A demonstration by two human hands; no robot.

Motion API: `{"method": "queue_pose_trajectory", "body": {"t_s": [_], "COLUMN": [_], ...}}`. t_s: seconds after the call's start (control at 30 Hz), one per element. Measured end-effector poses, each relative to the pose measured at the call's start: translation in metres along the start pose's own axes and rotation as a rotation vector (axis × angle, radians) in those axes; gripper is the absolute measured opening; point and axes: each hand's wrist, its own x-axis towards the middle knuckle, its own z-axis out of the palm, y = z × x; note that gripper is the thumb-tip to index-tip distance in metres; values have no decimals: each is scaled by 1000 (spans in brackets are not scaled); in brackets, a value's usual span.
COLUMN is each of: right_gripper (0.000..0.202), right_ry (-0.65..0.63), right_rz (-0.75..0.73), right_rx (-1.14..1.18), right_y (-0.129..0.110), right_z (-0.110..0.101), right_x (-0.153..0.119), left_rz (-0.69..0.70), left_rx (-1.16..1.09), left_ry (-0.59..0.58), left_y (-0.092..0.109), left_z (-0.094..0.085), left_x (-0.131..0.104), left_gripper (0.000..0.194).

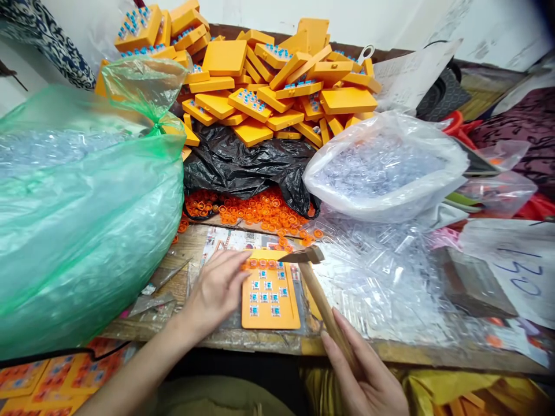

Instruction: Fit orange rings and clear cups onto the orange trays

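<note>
On bench (188, 241), blue-studded orange panel (272, 290)

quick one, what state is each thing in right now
Yellow panel: flat, orange pieces along top
Hammer: held by its handle
Left hand: at panel's upper left
Right hand: gripping hammer
Green bag: tied shut
White bag: open
Orange rings: loose, heaped
Black plastic: crumpled

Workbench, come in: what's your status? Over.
Left hand at panel's upper left. Right hand grips hammer. Panel lies flat. Hammer head blocks view of upper right corner.
</note>
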Motion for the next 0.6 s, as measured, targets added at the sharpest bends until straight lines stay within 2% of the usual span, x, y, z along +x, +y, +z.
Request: {"method": "queue_pose_trajectory", "body": {"t_s": [0.07, 0.13, 0.2, 0.27, 0.4, 0.53, 0.6], "right_gripper": [37, 39, 42, 45, 44, 46, 40], "right_ry": [-1, -4, 7, -16, -97, 8, -47], "right_rz": [-12, -44, -94, -164, -249, -206, -160], "right_rx": [-40, -77, -102, -126, -167, -131, -155], "right_y": [2, 3, 3, 3, 0, -3, -3], "right_z": [-2, -7, -11, -15, -16, -15, -17], "right_x": [0, 1, 3, 5, 9, 9, 9], "left_rz": [44, 32, -20, -72, -155, -212, -237], "left_rx": [-19, -10, 1, -16, -126, -221, -254], "left_ry": [-42, -140, -214, -231, -184, -172, -173], "left_y": [15, 25, 28, 26, 21, 20, 19], "left_z": [12, 27, 40, 48, 48, 46, 48], "left_x": [14, 28, 37, 41, 40, 39, 39], "left_gripper": [39, 48, 53, 53, 54, 59, 61]}}
